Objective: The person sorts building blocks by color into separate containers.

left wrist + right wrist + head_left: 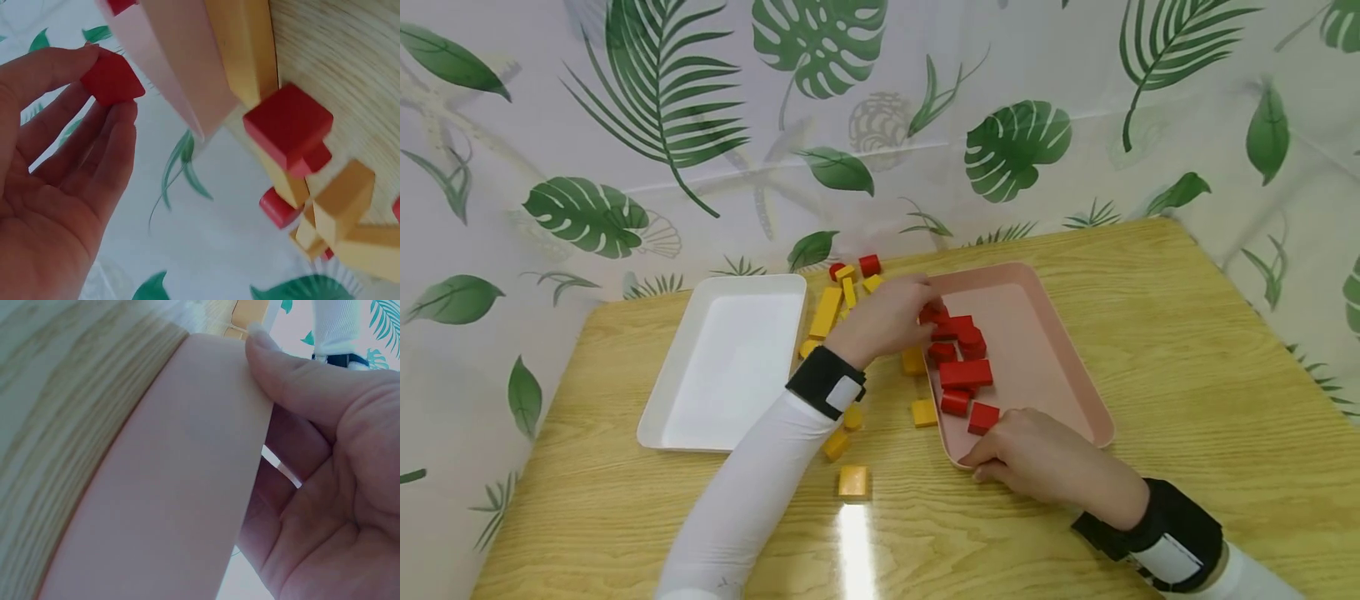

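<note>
My left hand (pixel 887 318) is over the far left side of the pink tray (pixel 1045 350). In the left wrist view it pinches a red block (pixel 111 81) between thumb and fingertips. My right hand (pixel 1045 458) grips the near rim of the tray, its thumb (pixel 294 375) on one face of the wall and its fingers curled over the other. Several red blocks (pixel 966 373) of differing shapes lie along the tray's left side. Yellow blocks (pixel 825 313) are scattered on the table just left of it, some hidden under my left arm.
A white tray (pixel 796 308) stands on the left of the wooden table (pixel 1210 350). Two red pieces, one a red cylinder (pixel 869 265), lie at the back among the yellow blocks. A single yellow block (pixel 853 482) sits near the front. Behind hangs a leaf-patterned cloth (pixel 925 108).
</note>
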A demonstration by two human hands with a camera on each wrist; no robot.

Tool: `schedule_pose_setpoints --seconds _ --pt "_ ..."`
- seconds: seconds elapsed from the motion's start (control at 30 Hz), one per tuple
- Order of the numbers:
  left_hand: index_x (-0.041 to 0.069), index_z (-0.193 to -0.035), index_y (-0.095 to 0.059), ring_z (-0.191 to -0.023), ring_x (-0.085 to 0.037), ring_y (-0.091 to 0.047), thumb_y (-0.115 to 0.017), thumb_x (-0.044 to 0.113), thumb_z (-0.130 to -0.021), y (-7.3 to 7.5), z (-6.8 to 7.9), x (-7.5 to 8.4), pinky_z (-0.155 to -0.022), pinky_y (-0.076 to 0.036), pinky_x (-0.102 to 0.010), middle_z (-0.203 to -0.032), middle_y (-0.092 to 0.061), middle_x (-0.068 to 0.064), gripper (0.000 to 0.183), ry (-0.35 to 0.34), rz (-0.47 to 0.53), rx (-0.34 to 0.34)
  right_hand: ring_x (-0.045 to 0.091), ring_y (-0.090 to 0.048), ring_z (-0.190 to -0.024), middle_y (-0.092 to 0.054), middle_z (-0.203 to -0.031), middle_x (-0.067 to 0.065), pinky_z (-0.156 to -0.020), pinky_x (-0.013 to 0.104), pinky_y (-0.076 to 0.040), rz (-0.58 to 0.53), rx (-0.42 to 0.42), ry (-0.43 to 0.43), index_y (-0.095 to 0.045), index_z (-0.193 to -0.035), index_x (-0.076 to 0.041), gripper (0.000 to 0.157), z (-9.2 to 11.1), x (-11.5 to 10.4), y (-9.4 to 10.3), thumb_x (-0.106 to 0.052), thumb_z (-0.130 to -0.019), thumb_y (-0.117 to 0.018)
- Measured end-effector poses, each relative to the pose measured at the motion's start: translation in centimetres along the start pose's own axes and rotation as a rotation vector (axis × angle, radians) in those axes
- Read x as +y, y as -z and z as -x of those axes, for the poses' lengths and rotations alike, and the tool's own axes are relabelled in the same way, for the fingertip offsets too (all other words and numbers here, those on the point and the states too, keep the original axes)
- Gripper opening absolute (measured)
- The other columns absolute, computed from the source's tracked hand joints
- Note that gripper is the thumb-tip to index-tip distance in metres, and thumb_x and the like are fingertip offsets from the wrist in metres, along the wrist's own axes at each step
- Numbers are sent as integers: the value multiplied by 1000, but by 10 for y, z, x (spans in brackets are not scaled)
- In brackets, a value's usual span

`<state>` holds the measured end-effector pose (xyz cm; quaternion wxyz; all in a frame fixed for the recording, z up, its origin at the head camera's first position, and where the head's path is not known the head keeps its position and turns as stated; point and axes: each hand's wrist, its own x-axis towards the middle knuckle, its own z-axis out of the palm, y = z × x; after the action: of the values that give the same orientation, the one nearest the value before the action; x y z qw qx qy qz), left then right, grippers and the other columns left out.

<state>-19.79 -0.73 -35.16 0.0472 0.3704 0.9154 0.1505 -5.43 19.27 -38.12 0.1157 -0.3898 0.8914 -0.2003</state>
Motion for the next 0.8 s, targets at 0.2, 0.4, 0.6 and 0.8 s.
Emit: schedule_pose_setpoints --seconds 0.2,0.4,0.6,0.8 --pt "16 -101 -62 -79 -11 -48 -63 23 -84 -17 -20 -4 -70 -40 -18 -91 -58 3 19 21 -80 -48 -1 -57 -75 -64 -85 -19 -67 26 -47 0 -5 -3 -73 -94 -25 19 -3 -3 0 -28 -76 -70" --pt "17 -102 -62 -81 -10 -46 -64 22 -83 -24 -17 -8 -73 -40 -18 -92 -54 5 20 10 -110 -49 -2 -57 -75 -64 -85 -19 -67 26 -47 -14 -6 2 -73 -94 -24 18 -5 -5 1 -27 -77 -69" --pt "15 -113 -60 -92 -11 -45 -58 29 -87 -18 -13 -17 -82 -38 -19 -111 -52 1 29 43 29 13 -2 -57 -76 -64 -85 -20 -67 26 -47 -2 -7 -11 -73 -93 -24 18 -1 -3 2 -28 -76 -70" --pt "15 -108 -60 -89 -15 -44 -53 35 -90 -8 3 -34 -78 -40 -23 -104 -46 -1 28 161 -40 108 -2 -57 -75 -64 -85 -20 -67 26 -47 -4 -5 -15 -73 -94 -25 18 1 -2 2 -28 -76 -70"
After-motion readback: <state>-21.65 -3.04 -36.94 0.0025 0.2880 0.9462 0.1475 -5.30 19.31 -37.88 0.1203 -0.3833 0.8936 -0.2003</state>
